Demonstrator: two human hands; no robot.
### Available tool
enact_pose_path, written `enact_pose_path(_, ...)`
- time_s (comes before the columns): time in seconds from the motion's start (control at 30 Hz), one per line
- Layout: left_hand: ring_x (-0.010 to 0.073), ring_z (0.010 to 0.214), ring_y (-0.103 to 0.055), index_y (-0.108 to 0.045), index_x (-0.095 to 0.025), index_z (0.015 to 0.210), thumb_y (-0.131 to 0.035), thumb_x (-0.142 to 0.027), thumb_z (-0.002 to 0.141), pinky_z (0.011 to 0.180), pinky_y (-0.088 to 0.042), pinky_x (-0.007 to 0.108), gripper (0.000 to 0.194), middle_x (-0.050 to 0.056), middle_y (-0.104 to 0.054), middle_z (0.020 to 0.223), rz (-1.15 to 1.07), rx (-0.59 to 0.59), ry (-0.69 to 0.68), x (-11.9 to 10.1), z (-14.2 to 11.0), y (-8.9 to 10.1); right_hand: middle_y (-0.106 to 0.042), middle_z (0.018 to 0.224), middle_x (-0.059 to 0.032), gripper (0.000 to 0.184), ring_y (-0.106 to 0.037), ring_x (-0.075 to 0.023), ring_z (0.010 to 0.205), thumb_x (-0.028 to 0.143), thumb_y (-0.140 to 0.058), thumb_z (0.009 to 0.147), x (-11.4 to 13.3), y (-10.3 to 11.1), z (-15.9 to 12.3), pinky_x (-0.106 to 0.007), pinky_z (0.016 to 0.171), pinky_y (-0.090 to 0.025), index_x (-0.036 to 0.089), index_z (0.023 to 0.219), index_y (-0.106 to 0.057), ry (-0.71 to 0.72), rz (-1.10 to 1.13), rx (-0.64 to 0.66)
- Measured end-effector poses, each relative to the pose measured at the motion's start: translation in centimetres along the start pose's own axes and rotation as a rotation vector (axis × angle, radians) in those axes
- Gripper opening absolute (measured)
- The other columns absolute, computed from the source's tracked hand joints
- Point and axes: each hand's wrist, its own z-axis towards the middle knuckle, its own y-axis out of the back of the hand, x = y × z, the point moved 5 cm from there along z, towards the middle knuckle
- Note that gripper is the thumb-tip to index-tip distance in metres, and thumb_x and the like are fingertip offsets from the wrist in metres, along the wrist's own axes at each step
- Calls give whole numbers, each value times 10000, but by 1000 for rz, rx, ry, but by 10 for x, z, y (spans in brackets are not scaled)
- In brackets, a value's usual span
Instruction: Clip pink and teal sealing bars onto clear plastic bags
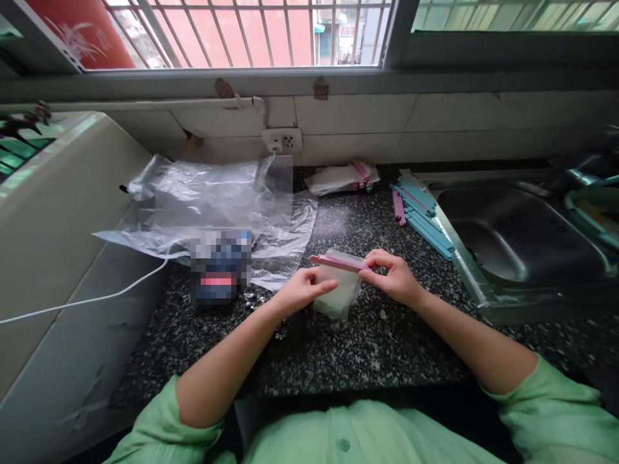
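A small clear plastic bag is held above the dark speckled counter, with a pink bag clip lying across its upper part. My left hand grips the bag's left side, its thumb over the front and its fingers partly hidden behind. My right hand pinches the clip's right end between thumb and fingers. Whether the clip is fully fastened I cannot tell. Several small shiny pieces lie on the counter left of my left hand.
Large clear plastic sheets spread at back left, beside a pixelated object and a white cable. A bundle of bags with pink strips rests by the wall. Teal clips lie against the metal sink.
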Motion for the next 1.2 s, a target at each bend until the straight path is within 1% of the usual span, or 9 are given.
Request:
enact_pose_path(0.1, 110, 526, -453, -616, -98, 622, -642, -541, 592, 509, -334, 223, 445, -1, -546, 543, 35, 50, 84, 8, -3, -4, -520, 644, 5, 207, -471, -124, 627, 347, -599, 730, -6, 0, 4, -263, 607, -373, 179, 617, -555, -81, 93, 11)
enact_pose_path(0.3, 93, 493, -409, -595, -102, 567, -643, -520, 601, 482, -291, 213, 423, -21, -495, 491, 89, 67, 69, 4, -4, -6, -485, 613, 23, 237, -437, -107, 588, 371, -574, 736, -14, 0, 10, -246, 575, -357, 170, 620, -527, -138, 186, 17)
enact_pose_path(0.4, 127, 599, -499, -639, -121, 738, -689, -467, 575, 565, -378, 227, 386, 0, -593, 635, -4, -94, -42, -4, -1, 4, -498, 636, 12, 210, -451, -115, 626, 326, -574, 737, -8, -2, 11, -251, 603, -366, 172, 606, -521, -34, 76, 37)
enact_pose_path(0.5, 122, 606, -504, -631, -133, 713, -709, -438, 570, 578, -392, 225, 346, -4, -591, 627, -71, -222, -126, -8, 0, 13, -516, 646, 4, 188, -463, -126, 659, 307, -593, 722, -4, -9, 11, -258, 628, -369, 171, 606, -533, 38, -4, 68)
enact_pose_path(0.63, 113, 594, -497, -626, -133, 658, -718, -437, 571, 578, -398, 222, 330, -10, -581, 595, -179, -325, -167, -6, 0, 18, -549, 691, 0, 203, -497, -128, 657, 350, -642, 679, -10, -26, 6, -254, 613, -396, 162, 721, -579, -77, 81, 161)
enact_pose_path(0.77, 116, 617, -520, -636, -138, 677, -733, -417, 568, 609, -415, 226, 314, -11, -607, 620, -261, -369, -199, -3, 0, 16, -547, 660, -6, 197, -516, -126, 633, 323, -607, 708, -16, -39, -2, -255, 610, -418, 166, 605, -548, -108, 86, 180)
enact_pose_path(0.83, 124, 647, -540, -645, -143, 705, -731, -409, 576, 636, -425, 232, 308, -5, -629, 651, -295, -377, -204, -2, 1, 16, -545, 653, -7, 179, -515, -124, 619, 314, -585, 733, -17, -38, -4, -249, 594, -421, 169, 633, -551, -69, 40, 116)
enact_pose_path(1.0, 124, 643, -558, -659, -141, 731, -754, -404, 540, 658, -426, 235, 338, -1, -656, 662, -321, -382, -137, 2, 4, 16, -607, 823, -43, 296, -532, -143, 675, 334, -520, 812, -15, -24, -3, -276, 645, -435, 172, 1060, -532, 185, -234, -139)
enact_pose_path(1.2, 130, 608, -561, -639, -117, 698, -761, -455, 489, 640, -431, 246, 416, 16, -652, 635, -332, -393, -47, 3, 15, 18, -656, 816, -67, 245, -530, -175, 731, 322, -447, 873, -12, -29, 8, -309, 647, -342, 160, 915, -626, 491, -738, -88)
